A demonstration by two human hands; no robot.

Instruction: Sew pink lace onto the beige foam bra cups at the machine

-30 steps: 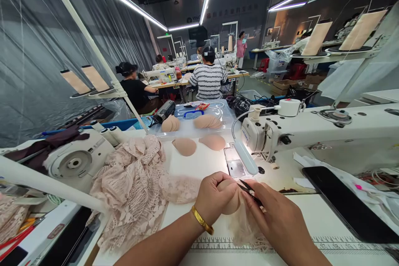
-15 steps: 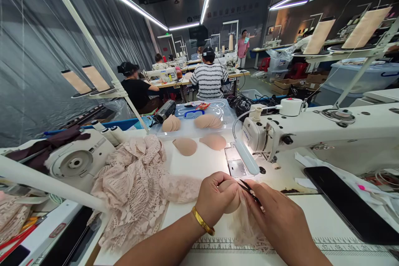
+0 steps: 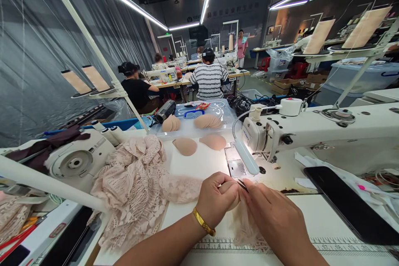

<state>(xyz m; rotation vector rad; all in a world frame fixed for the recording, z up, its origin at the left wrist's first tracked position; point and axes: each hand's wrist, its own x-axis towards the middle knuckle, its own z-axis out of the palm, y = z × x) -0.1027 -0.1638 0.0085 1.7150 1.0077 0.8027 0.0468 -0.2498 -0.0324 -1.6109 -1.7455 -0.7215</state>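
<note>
My left hand (image 3: 215, 199), with a gold bracelet at the wrist, is closed around a beige bra cup (image 3: 234, 204). Sheer lace fabric (image 3: 245, 224) hangs from the cup over the table's front edge area. In my right hand (image 3: 276, 214) are dark thread snips (image 3: 242, 184), their tips right at the cup's upper edge; the fingers hide the rest of them. Left of my hands, a spread of lace (image 3: 181, 188) joins a larger heap of pale pink lace (image 3: 134, 191). Two loose teardrop-shaped pads, a left one (image 3: 185, 146) and a right one (image 3: 213, 142), lie beyond.
A white sewing machine (image 3: 299, 126) with a lit lamp stands on the right. A black phone (image 3: 350, 203) lies beside my right hand. Stacked pads (image 3: 208, 121) rest on a clear plastic box lid. A ruler strip (image 3: 224, 246) runs along the front. Several people are farther back.
My right hand has shifted slightly left and up, and its fingers now cover more of the snips. The blades look closer together. My left hand stays almost in place.
</note>
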